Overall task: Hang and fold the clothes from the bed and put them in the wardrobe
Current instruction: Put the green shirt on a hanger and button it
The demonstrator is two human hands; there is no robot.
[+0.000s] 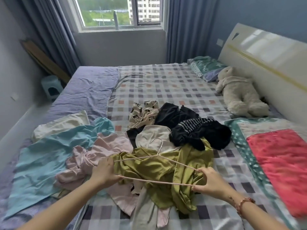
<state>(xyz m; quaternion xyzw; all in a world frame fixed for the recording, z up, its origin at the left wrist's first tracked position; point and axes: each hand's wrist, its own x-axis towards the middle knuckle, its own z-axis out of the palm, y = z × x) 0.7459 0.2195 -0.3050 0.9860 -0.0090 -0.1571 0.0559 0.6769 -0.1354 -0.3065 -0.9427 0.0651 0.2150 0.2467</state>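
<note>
Head cam: hanger in both hands, pile not yet sorted

Task barely started, by my read: the thin pale-pink wire hanger (pixel 156 181) is bare, held just above the olive-green crumpled garment (pixel 149 168), prob. the next item to hang. No folded stacks seen; wardrobe not in view. Lying loose on the checked bed sheet (pixel 166 83): pale-pink crumpled top (pixel 106 146) touching the olive garment's left edge, light-blue spread cloth (pixel 49 156) further left, off-white garment (pixel 154 133) just behind it, black printed tee (pixel 199 131) behind-right, cream patterned piece (pixel 144 113) well behind. So approx. all hanging, folding + stowing left.

Fingers: left hand (pixel 103 170) curled round the hanger's left corner, firm grip. Right hand (pixel 211 181) pinches the right corner btw thumb + fingertips, other fingers bent. Whether either also touches the cloth beneath, can't tell.
</note>
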